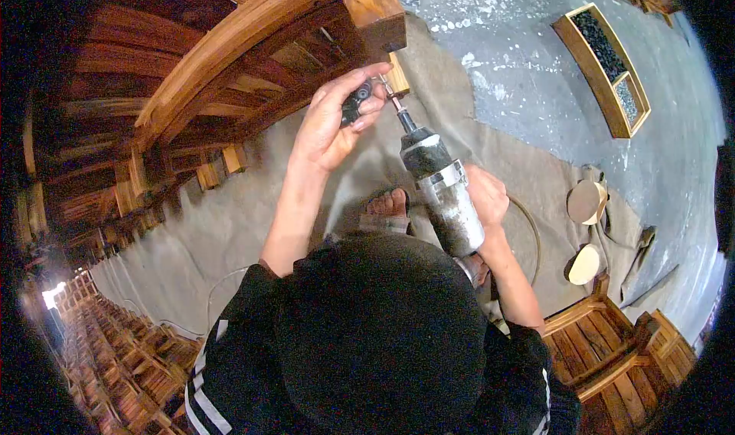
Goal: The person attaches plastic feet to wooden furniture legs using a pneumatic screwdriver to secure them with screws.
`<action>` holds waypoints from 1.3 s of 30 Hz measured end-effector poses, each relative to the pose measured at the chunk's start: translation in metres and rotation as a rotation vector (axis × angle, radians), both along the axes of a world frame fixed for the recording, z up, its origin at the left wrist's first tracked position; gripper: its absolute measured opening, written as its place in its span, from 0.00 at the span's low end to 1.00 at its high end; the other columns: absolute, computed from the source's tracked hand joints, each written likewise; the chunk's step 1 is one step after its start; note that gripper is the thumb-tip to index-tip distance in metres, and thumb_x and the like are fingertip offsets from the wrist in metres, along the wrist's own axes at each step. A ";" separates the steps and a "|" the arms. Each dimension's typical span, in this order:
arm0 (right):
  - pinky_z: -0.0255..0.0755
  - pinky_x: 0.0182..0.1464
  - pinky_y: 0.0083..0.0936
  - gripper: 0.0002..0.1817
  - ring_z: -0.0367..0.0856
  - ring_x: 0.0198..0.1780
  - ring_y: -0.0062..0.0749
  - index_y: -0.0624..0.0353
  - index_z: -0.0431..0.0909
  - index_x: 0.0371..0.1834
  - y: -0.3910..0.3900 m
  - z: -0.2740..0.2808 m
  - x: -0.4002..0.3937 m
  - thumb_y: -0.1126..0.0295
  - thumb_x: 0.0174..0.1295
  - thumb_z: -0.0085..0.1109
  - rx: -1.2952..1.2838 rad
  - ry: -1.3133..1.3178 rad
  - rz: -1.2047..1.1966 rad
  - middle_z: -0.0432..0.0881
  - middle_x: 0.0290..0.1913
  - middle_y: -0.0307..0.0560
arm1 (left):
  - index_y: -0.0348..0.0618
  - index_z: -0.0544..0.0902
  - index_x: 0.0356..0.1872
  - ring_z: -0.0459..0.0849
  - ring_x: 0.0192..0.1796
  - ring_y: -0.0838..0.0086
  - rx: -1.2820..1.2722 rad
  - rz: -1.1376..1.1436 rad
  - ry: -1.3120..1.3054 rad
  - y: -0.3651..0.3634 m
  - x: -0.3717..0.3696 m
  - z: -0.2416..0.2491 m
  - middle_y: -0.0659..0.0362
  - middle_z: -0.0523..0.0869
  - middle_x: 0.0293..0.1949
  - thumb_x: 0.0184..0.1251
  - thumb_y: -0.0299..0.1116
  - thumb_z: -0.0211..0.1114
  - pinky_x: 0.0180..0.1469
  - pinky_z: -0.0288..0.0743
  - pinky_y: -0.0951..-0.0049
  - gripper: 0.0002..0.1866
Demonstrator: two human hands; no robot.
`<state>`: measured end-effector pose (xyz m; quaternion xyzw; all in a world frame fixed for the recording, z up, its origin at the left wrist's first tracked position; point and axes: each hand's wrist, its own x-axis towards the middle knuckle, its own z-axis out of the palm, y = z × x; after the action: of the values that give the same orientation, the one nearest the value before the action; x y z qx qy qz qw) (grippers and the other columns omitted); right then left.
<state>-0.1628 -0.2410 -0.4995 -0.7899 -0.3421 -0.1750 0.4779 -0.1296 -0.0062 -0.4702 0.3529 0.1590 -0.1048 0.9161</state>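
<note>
My right hand (488, 197) is wrapped round the air screwdriver (448, 201), a worn metal tool with a black nose. Its bit (394, 102) points up and left, toward the end of a pale wooden leg (398, 75) on the upturned wooden furniture (230, 63). Several small black round pieces (355, 104) are held in my left hand (331, 117). The thumb and forefinger of that hand reach to the bit's tip, beside the leg end. Whether a screw sits on the tip is too small to tell.
A wooden tray (565, 33) with black pieces and small metal parts lies at the upper right. Two round discs (586, 201) (584, 264) rest on the brown floor cloth (436, 75). A hose (534, 232) curves past my right arm. Slatted wooden furniture (605, 343) stands lower right.
</note>
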 end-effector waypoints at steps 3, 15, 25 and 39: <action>0.70 0.26 0.29 0.11 0.79 0.25 0.39 0.65 0.76 0.29 -0.003 -0.004 -0.001 0.74 0.39 0.61 0.012 0.025 0.044 0.80 0.29 0.51 | 0.26 0.71 0.52 0.70 0.26 0.80 -0.010 -0.019 -0.028 0.001 -0.002 -0.001 0.57 0.76 0.29 0.70 0.34 0.52 0.20 0.60 0.85 0.18; 0.69 0.27 0.29 0.15 0.79 0.27 0.38 0.63 0.77 0.33 0.000 -0.005 -0.004 0.69 0.40 0.62 0.022 0.062 0.111 0.81 0.32 0.50 | 0.33 0.72 0.50 0.66 0.24 0.83 0.091 0.016 0.016 0.004 -0.004 0.003 0.60 0.73 0.29 0.71 0.39 0.52 0.18 0.59 0.85 0.17; 0.70 0.29 0.30 0.18 0.81 0.29 0.40 0.64 0.78 0.34 0.000 -0.007 -0.005 0.65 0.39 0.62 0.000 0.091 0.127 0.82 0.34 0.51 | 0.33 0.73 0.49 0.67 0.23 0.82 0.018 -0.042 0.017 0.006 -0.002 0.005 0.61 0.72 0.26 0.71 0.39 0.51 0.19 0.59 0.84 0.17; 0.70 0.28 0.31 0.16 0.79 0.27 0.41 0.65 0.77 0.31 -0.005 -0.007 -0.004 0.66 0.39 0.62 -0.035 0.087 0.075 0.80 0.31 0.52 | 0.41 0.73 0.34 0.68 0.21 0.80 -0.060 -0.082 0.053 0.014 -0.010 -0.036 0.59 0.74 0.24 0.71 0.40 0.53 0.18 0.57 0.84 0.12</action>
<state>-0.1666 -0.2460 -0.5067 -0.7916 -0.3532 -0.1166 0.4847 -0.1392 0.0075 -0.5065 0.3284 0.1654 -0.1565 0.9167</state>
